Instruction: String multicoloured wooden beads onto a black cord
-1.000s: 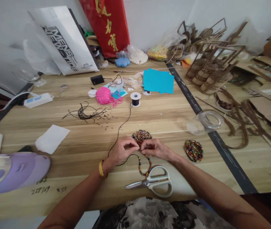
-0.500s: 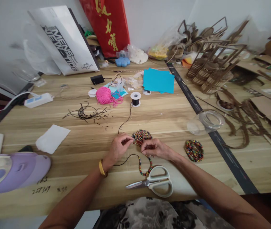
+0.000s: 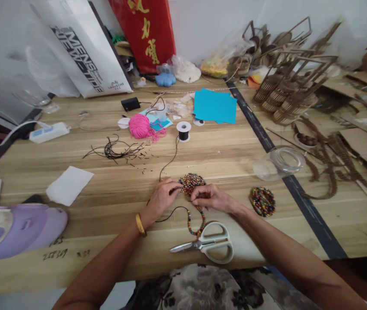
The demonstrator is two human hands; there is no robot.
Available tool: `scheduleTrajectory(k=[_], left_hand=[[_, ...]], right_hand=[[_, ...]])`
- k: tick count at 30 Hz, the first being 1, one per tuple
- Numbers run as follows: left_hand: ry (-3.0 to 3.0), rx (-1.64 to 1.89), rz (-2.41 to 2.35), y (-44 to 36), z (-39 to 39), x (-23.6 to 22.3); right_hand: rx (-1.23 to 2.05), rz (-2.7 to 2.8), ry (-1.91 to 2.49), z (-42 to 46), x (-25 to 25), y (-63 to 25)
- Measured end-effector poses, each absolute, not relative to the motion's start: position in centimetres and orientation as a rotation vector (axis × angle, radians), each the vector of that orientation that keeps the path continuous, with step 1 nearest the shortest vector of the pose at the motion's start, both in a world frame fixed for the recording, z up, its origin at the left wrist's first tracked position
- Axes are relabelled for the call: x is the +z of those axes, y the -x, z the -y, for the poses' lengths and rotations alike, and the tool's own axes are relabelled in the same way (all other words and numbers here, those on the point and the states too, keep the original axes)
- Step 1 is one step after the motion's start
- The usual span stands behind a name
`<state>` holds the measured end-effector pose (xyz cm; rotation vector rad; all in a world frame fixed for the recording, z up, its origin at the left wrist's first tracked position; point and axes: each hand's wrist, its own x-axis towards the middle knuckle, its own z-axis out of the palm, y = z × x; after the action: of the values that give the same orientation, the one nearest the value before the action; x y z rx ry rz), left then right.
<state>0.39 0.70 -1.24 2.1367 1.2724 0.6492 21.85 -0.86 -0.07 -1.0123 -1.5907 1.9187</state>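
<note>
A pile of small multicoloured beads [image 3: 192,181] lies on the table between my hands. My left hand [image 3: 163,197], a yellow bracelet [image 3: 141,224] at its wrist, reaches the pile's left edge with thumb and forefinger pinched; anything between them is too small to make out. My right hand [image 3: 212,198] is closed in a pinch at the pile's lower right, on the end of a beaded cord [image 3: 197,232]. The strung beads hang in a loop below it, and bare black cord runs left under my left hand. White-handled scissors [image 3: 214,243] lie just below the loop.
A spool of black cord [image 3: 184,131] stands beyond the beads, near cut black cords [image 3: 114,150] and pink yarn [image 3: 139,126]. A coil of strung beads [image 3: 262,201] lies right. Blue sheets [image 3: 215,106], wooden baskets [image 3: 287,94] and a purple device [image 3: 31,230] surround the work area.
The view has shifted slightly, so the table things sit a little higher in the picture. Both hands stay pinched by the bead pile, with only slight finger movement.
</note>
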Motion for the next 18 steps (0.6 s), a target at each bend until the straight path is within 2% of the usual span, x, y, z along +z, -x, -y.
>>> scheduleTrajectory(k=[10, 14, 18], left_hand=[[-2.124, 0.658, -1.295, -0.61, -0.78, -1.17], [-1.84, 0.765, -1.284, -0.33, -0.83, -1.14], [-1.548, 0.791, -1.077, 0.19, -0.76, -1.0]], right_hand=[[1.936, 1.571, 0.983, 0.88, 0.0, -21.84], [1.925, 1.58, 0.994, 0.88, -0.1, -21.8], [1.915, 1.582, 1.011, 0.88, 0.02, -21.74]])
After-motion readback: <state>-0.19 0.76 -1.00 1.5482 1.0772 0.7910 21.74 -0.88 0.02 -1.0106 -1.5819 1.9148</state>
